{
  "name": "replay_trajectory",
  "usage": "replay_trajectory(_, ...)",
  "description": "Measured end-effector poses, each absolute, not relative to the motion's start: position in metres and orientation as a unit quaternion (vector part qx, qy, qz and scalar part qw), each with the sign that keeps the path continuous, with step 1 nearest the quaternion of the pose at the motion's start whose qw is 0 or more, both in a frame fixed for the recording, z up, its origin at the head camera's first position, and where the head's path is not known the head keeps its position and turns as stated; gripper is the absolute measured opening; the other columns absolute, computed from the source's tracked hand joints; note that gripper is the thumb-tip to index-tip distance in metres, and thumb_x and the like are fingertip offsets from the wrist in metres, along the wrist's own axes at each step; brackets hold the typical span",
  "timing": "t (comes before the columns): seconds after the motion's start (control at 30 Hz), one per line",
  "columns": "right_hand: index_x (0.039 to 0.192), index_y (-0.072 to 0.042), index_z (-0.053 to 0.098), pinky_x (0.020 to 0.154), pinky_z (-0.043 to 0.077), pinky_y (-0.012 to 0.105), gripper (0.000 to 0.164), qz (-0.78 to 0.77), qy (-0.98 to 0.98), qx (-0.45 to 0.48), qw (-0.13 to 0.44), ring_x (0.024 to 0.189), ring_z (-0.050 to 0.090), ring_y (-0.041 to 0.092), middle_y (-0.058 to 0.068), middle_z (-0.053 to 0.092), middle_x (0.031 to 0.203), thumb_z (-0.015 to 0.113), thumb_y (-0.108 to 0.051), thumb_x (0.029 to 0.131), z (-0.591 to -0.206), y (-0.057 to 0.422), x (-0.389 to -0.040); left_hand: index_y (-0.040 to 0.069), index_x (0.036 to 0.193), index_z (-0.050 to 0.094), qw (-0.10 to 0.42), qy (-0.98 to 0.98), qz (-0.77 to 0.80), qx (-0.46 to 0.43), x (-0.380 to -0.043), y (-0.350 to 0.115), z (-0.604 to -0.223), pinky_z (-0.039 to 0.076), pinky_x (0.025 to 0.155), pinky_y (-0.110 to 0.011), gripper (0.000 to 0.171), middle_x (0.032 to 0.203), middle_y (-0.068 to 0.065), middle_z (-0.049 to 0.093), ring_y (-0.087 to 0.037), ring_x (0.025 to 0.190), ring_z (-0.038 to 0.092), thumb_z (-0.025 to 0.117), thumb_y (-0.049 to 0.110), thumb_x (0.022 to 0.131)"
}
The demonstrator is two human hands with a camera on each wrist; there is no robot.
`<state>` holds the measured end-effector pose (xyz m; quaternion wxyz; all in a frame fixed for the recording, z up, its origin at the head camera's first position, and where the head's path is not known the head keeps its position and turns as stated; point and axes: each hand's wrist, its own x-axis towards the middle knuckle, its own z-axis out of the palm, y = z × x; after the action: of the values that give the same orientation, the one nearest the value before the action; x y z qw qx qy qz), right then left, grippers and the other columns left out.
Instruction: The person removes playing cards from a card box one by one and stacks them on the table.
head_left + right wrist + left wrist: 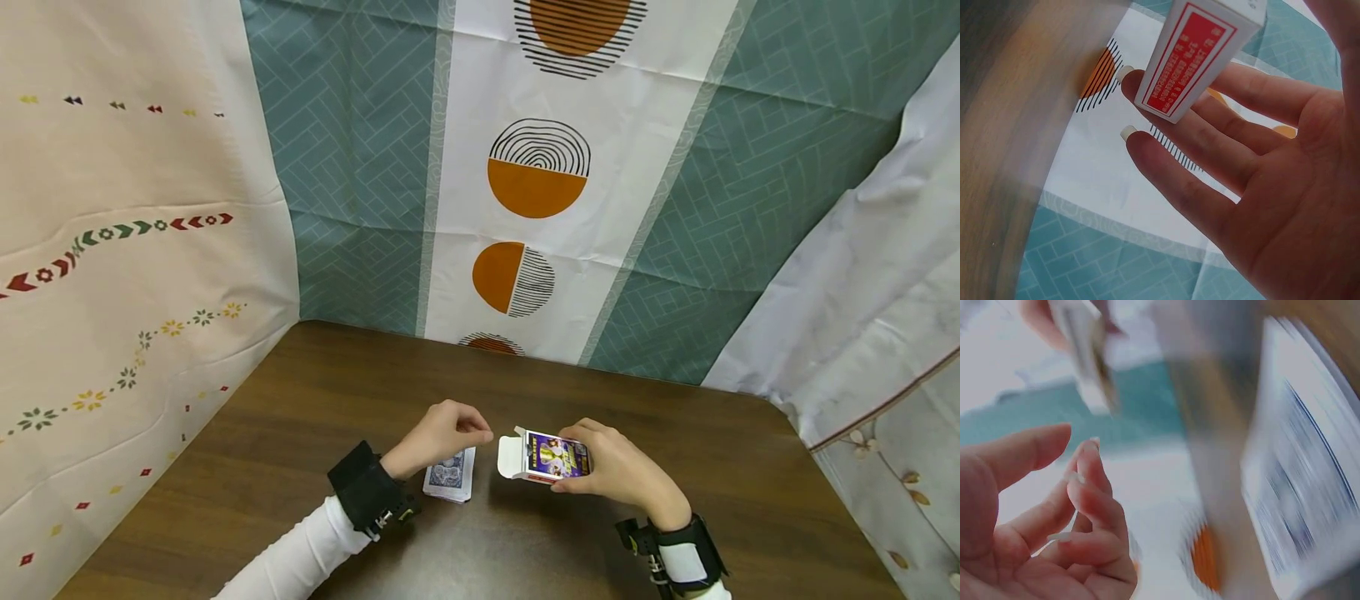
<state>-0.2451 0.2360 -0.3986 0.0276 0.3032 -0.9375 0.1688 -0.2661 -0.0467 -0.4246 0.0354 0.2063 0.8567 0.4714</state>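
- Biggest thing here is the patterned backdrop cloth (555, 192), teal and white with orange half-circles, hanging behind everything.
- Then the dark wood-grain tabletop (352, 375), which runs right up to that cloth.
- Right hand (618, 467): got the playing-card box gripped between thumb and fingers, right of center.
- Left hand (446, 435): nothing in it, fingers loosely bent, with a narrow gap between thumb and fingertips. It's hanging out right by the deck, partly covering it in the head view.
- The playing-card box (557, 456) is in the right hand, purple-and-yellow face up, red-and-white panel on a narrow side, white end flap (511, 457) sticking out toward the left hand.
- Deck of playing cards (448, 473): stacked on the tabletop, blue patterned back up, left of the box and not touching it.
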Motion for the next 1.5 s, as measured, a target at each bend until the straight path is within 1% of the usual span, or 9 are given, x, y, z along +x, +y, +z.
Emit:
replay_trajectory(0.1,0.110,-0.006,0.065,0.068,0.047,0.020,0.058,0.172,-0.936,0.306,0.027,0.081,0.054,0.006,-0.001,0.062,0.101,0.085,-0.041,0.069,-0.399,0.236,-0.245,0.004,0.090,0.074,0.055,0.848,0.474,0.232,-0.257,-0.030,-0.418,0.039,0.057,-0.022,0.014,0.078,-0.002,0.066,-0.011,0.066,0.049,0.070,0.018,0.088)
replay_trajectory(0.23,0.111,-0.006,0.065,0.067,0.047,0.020,0.058,0.176,-0.936,0.306,0.019,0.080,0.054,0.006,0.000,0.062,0.102,0.084,-0.042,0.069,-0.399,0.235,-0.244,0.002,0.087,0.073,0.072,0.846,0.479,0.223,-0.252,-0.015,-0.418,0.035,0.050,-0.020,0.013,0.069,0.001,0.061,-0.008,0.056,0.046,0.070,0.015,0.088)
replay_trajectory(0.4,0.112,-0.006,0.065,0.068,0.046,0.019,0.059,0.173,-0.937,0.304,0.016,0.080,0.054,0.006,0.000,0.062,0.103,0.084,-0.044,0.070,-0.398,0.234,-0.244,0.003,0.084,0.071,0.106,0.829,0.510,0.205,-0.251,-0.008,-0.421,0.032,0.042,-0.020,0.012,0.055,0.003,0.054,-0.015,0.044,0.049,0.069,0.014,0.088)
replay_trajectory(0.53,0.111,-0.007,0.065,0.067,0.046,0.019,0.059,0.169,-0.937,0.305,0.017,0.080,0.053,0.005,-0.001,0.061,0.103,0.084,-0.044,0.070,-0.398,0.233,-0.243,0.004,0.082,0.070,0.117,0.820,0.524,0.197,-0.252,-0.006,-0.422,0.031,0.041,-0.021,0.014,0.052,0.002,0.052,-0.017,0.042,0.050,0.070,0.017,0.088)
replay_trajectory(0.73,0.112,-0.007,0.064,0.067,0.046,0.019,0.061,0.169,-0.937,0.305,0.016,0.080,0.053,0.005,-0.001,0.061,0.103,0.084,-0.045,0.069,-0.397,0.231,-0.242,0.004,0.079,0.069,0.119,0.823,0.524,0.183,-0.251,-0.005,-0.423,0.029,0.043,-0.021,0.015,0.053,0.004,0.049,-0.009,0.042,0.043,0.070,0.017,0.088)
replay_trajectory(1.0,0.112,-0.008,0.065,0.067,0.047,0.019,0.058,0.175,-0.935,0.308,0.018,0.080,0.054,0.005,-0.001,0.061,0.104,0.084,-0.043,0.069,-0.396,0.231,-0.242,0.001,0.078,0.069,0.129,0.821,0.526,0.181,-0.252,-0.002,-0.423,0.034,0.047,-0.020,0.015,0.062,0.005,0.054,-0.007,0.051,0.044,0.070,0.013,0.086)
replay_trajectory(1.13,0.112,-0.008,0.065,0.067,0.047,0.019,0.059,0.173,-0.935,0.309,0.020,0.081,0.054,0.005,-0.001,0.061,0.104,0.084,-0.043,0.069,-0.395,0.232,-0.241,0.000,0.082,0.071,0.150,0.812,0.535,0.178,-0.253,-0.003,-0.424,0.033,0.049,-0.021,0.016,0.066,0.004,0.056,-0.007,0.054,0.044,0.069,0.015,0.087)
replay_trajectory(1.3,0.113,-0.008,0.065,0.068,0.047,0.019,0.059,0.174,-0.934,0.313,0.017,0.082,0.054,0.006,0.000,0.061,0.104,0.084,-0.043,0.070,-0.395,0.231,-0.241,-0.001,0.088,0.072,0.183,0.796,0.550,0.175,-0.255,-0.006,-0.427,0.032,0.052,-0.023,0.021,0.074,0.002,0.055,-0.010,0.060,0.044,0.066,0.019,0.090)
replay_trajectory(1.5,0.113,-0.007,0.065,0.068,0.047,0.020,0.060,0.174,-0.934,0.312,0.016,0.082,0.055,0.006,0.000,0.061,0.104,0.084,-0.044,0.069,-0.395,0.232,-0.241,-0.002,0.091,0.070,0.207,0.780,0.562,0.185,-0.256,-0.011,-0.423,0.031,0.053,-0.023,0.023,0.070,0.001,0.050,-0.010,0.059,0.040,0.063,0.019,0.093)
